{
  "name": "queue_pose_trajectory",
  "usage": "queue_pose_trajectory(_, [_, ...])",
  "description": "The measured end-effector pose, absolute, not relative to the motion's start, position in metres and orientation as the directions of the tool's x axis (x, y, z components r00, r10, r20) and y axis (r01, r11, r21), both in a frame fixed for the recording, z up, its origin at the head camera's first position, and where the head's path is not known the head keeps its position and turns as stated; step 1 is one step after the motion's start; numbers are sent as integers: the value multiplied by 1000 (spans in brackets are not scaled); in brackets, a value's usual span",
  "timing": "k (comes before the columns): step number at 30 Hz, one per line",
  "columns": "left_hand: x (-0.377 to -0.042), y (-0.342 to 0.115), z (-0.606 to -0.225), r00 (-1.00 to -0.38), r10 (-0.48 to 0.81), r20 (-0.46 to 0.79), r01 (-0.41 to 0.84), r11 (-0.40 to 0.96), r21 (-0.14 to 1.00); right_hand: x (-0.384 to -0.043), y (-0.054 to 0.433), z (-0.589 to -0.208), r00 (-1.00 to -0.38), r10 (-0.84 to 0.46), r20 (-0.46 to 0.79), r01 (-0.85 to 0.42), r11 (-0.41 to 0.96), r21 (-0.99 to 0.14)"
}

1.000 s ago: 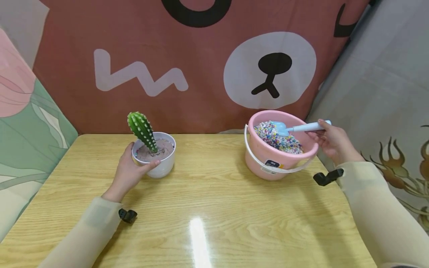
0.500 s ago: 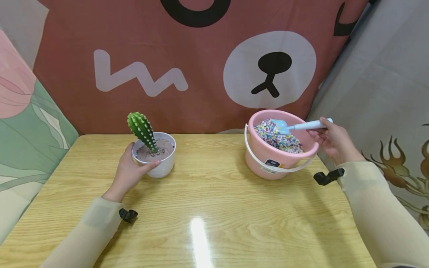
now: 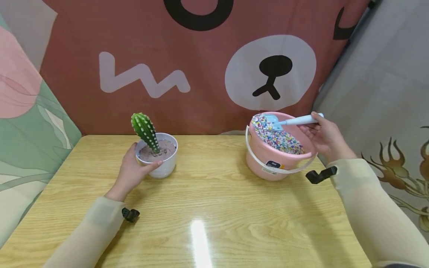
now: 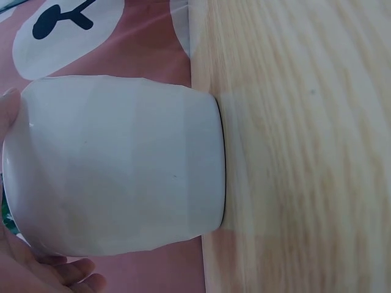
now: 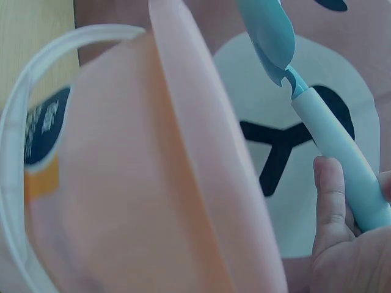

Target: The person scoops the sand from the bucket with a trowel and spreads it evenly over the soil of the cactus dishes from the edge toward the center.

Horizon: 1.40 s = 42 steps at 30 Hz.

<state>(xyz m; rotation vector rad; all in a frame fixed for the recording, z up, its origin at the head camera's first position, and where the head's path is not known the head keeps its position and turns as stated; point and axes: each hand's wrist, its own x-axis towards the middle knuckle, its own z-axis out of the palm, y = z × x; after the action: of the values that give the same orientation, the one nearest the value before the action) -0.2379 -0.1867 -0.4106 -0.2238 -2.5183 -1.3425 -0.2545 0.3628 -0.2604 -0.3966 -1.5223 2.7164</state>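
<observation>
The person's left hand grips a white pot at its rim, the thumb stretched along the near side and the fingers bent round the far left side. The pot stands upright on the wood-grain surface, toward its back left; the left wrist view shows the base touching the wood. In the pot a green cactus with white spots leans to the left out of a brownish fill.

The right hand is closed round the handle of a light-blue shovel, beside the right rim of a pink bucket. The shovel slants down to the left, its blade over the bucket's opening; in the right wrist view it is raised above the rim. Multicoloured beads lie heaped in the bucket and show around the blade, though how many rest on it is hard to tell.

The bucket stands at the back right of the surface, well apart from the pot. Its white bail hangs down across the front, beside a dark label. Behind the surface hangs a reddish-brown cloth printed with a cartoon muzzle.
</observation>
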Motion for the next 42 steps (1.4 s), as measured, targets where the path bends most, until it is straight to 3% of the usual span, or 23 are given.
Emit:
queue_pose_trajectory(13, [-245,-185,-413,-952,-26,306,235,580,780,-273,317,-252,-979,118,-166,103,-413,-905])
queue_pose_trajectory(21, [-242,-187,-412,-963,-39,266,191,595,781,-283,275,-255,-991,41,-126,98,-408,-908])
queue_pose_trajectory(34, [-245,-180,-409,-969,-52,239,155,627,763,-295,223,-257,-979,-39,-201,202,-336,-920])
queue_pose_trajectory(42, [-247,-178,-407,-965,-65,256,162,621,767,-307,195,-267,-988,-16,-151,149,-296,-943])
